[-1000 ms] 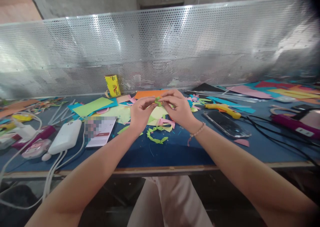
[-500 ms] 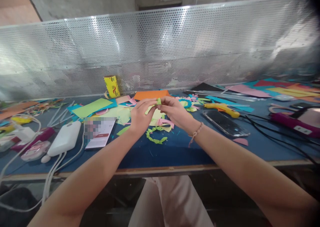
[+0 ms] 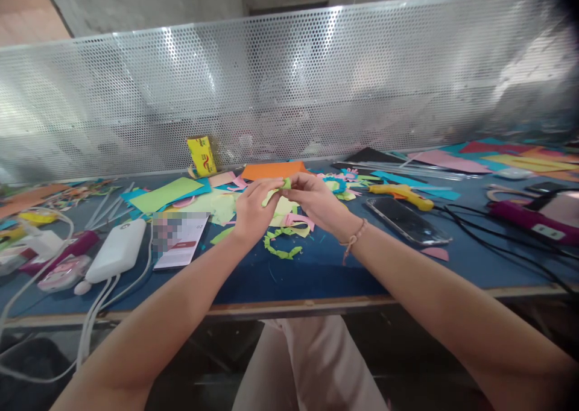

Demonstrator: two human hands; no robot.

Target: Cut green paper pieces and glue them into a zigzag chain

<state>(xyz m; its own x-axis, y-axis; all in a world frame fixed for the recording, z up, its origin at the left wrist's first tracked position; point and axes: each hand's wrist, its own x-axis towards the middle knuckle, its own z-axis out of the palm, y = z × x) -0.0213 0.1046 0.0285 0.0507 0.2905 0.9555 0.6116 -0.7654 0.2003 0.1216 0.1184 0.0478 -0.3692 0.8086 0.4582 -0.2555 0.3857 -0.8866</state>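
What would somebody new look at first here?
Probably the left hand and right hand, holding green paper over the middle of the blue table. A curly green strip lies on it, nearer than the hands. At the back stands a shiny screen full of holes, with a yellow box before it.

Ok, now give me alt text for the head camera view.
A person's left hand and right hand hold a small green paper piece above a blue table strewn with coloured paper. Nearer the viewer lies a curved green strip; a white device is at left, a dark phone and yellow tool at right.
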